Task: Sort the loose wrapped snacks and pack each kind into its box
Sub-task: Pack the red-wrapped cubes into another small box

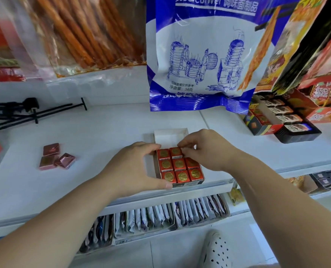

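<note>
One box in left grip

The blue-and-white bag hanging in front of me has a top line in Latin letters that I read as "…uBaiCaiWei", its start cut off by the frame edge, followed by 调味面制品. Low on the same bag, under the blue line drawing, is 净含量: 38克; the smaller line just above it is too blurred for me to read. The gold seals on the red cubes in the box are illegible, as are the large characters on the red carton at the right.
</note>
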